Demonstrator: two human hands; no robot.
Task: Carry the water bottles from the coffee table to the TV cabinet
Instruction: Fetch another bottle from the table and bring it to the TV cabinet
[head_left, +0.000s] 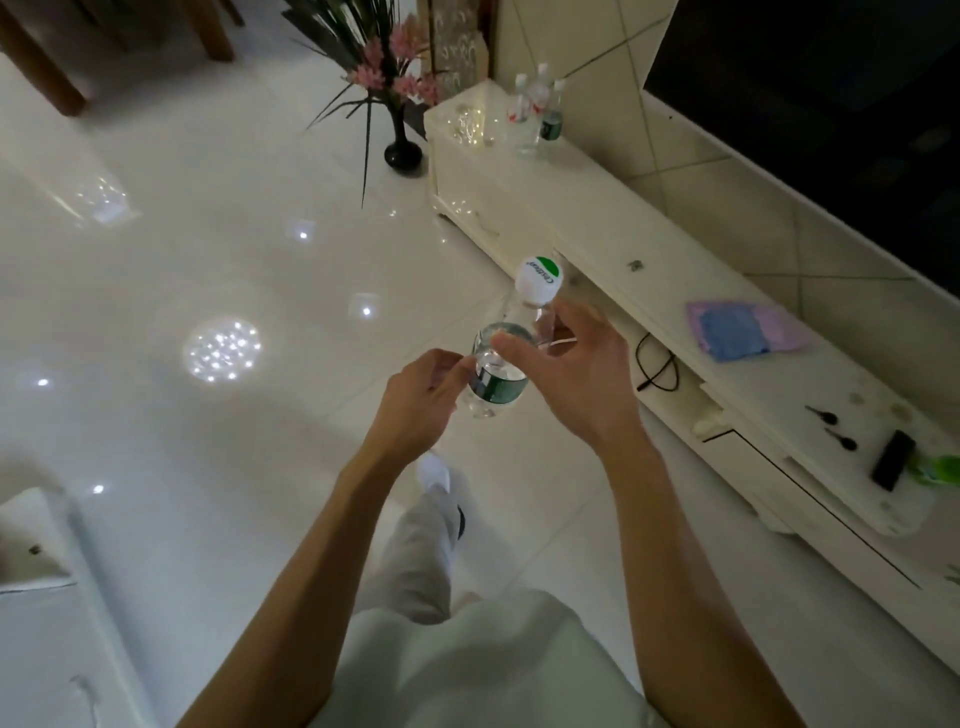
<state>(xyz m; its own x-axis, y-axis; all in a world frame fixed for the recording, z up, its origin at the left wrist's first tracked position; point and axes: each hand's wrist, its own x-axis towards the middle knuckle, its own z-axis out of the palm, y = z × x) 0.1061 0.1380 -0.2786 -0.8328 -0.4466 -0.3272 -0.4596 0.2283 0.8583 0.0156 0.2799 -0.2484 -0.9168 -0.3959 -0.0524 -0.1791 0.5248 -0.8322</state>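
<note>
Left hand (421, 402) and right hand (576, 374) are clamped from either side on one water bottle (496, 387), which is held cap uppermost over the glossy floor (208, 270), near the TV cabinet (597, 228). Three more bottles (537, 111) are seen standing together at the cabinet's far end.

TV cabinet (597, 208) runs along R wall, far end to near R. TV (831, 104) on wall behind & above it. 3 bottles (537, 111) stand clustered on cabinet's far end, by back edge. Cloth (732, 330) lies mid-top, nr back edge. Keys (831, 428) & remote (893, 465) on near end, remote R of keys. Vase (402, 150) on floor just off far end's L corner. Cable (660, 369) on floor below front edge, mid-length. 4th bottle (501, 364) held btwn L hand (421, 400) & R hand (576, 374), over floor, before cabinet's front edge.
</note>
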